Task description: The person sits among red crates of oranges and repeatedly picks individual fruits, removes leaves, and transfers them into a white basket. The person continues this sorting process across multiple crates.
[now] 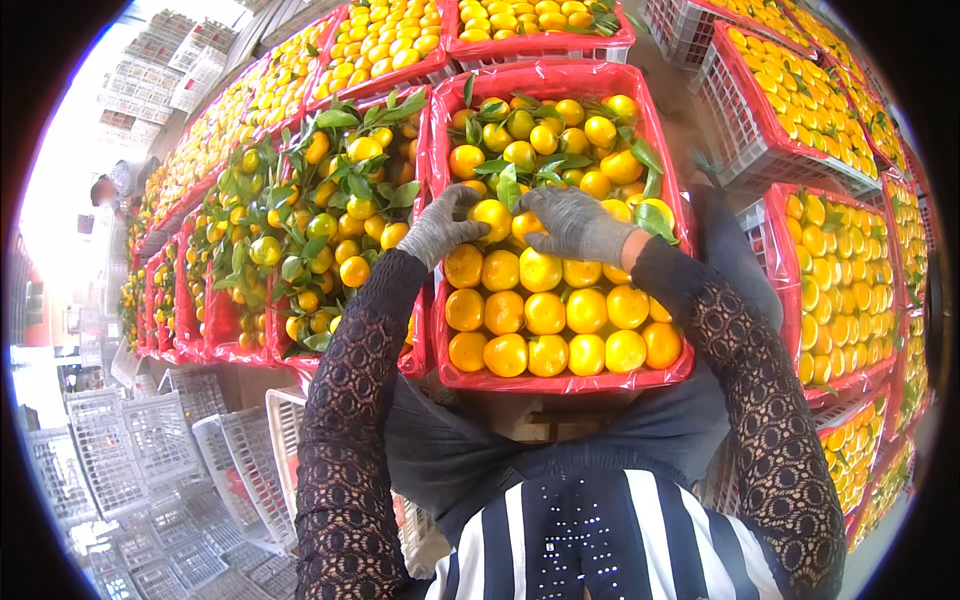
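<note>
In front of me is a crate lined with red plastic and filled with mandarins. Its near part holds tidy rows of mandarins, stem ends mostly hidden. Toward the far side the mandarins lie loose among green leaves. My left hand, in a grey glove, curls its thumb and fingers round a mandarin at the border of the rows. Beside it my right hand, gloved too, bends its fingers over another mandarin, which they partly cover. A leaf stands up between the hands.
Left of my crate stands another red-lined crate of leafy mandarins. Filled crates line the far side, and stacked ones rise at the right. Grey plastic crates are piled at the lower left. A blurred person is at the far left.
</note>
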Available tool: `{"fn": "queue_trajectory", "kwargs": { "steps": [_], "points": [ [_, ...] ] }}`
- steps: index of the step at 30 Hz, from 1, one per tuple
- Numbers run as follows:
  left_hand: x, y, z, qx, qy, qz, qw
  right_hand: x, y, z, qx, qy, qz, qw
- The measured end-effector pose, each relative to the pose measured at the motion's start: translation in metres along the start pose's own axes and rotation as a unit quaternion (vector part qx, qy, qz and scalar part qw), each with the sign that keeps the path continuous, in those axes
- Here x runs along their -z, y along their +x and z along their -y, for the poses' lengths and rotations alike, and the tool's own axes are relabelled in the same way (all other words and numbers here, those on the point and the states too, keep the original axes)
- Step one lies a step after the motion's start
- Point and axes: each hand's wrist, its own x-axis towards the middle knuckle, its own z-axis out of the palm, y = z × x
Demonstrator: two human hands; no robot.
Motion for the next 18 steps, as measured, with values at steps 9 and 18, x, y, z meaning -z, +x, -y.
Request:
{"fn": "queue_trajectory", "kwargs": {
  "steps": [9, 18],
  "points": [
    [-0.01, -0.011, -0.013, -0.027, 0.167, -0.008, 0.986, 0.002, 0.01, 0.004, 0.005, -0.08, 0.058, 0.995],
    [-0.013, -0.026, -0.038, -0.022, 0.273, -0.014, 0.962, -0.021, 0.042, 0.028, 0.017, 0.059, -0.008, 0.998]
  ]
}}
